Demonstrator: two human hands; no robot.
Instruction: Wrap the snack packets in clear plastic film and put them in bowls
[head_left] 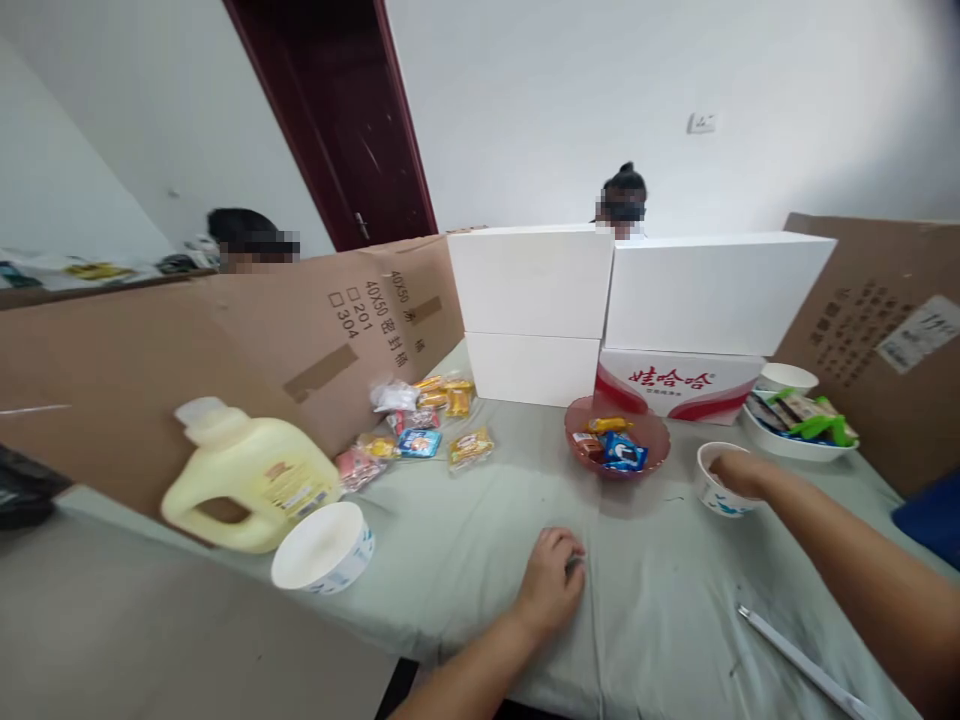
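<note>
My left hand [552, 585] rests on the grey-green cloth in front of a pinkish clear bowl [579, 455], fingers loosely bent and thumb apart, with nothing visible held. The bowl contains several wrapped snacks, among them a blue packet [624, 453] and a yellow packet [609, 425]. My right hand [739, 473] reaches down into a white paper cup [724, 500] with a blue pattern. The cup's wall hides those fingertips, so whatever they touch is out of sight. Just beyond that cup stands a white oval dish [799, 449] of green and dark packets [814, 418].
A yellow jug [251, 480] leans on its side beside a white paper bowl [322, 550]. Several wrapped snacks [418, 442] lie at left. White boxes [532, 290] and cardboard panels [300, 340] wall off the table. A white strip-like tool [799, 655] lies front right. Two people sit beyond.
</note>
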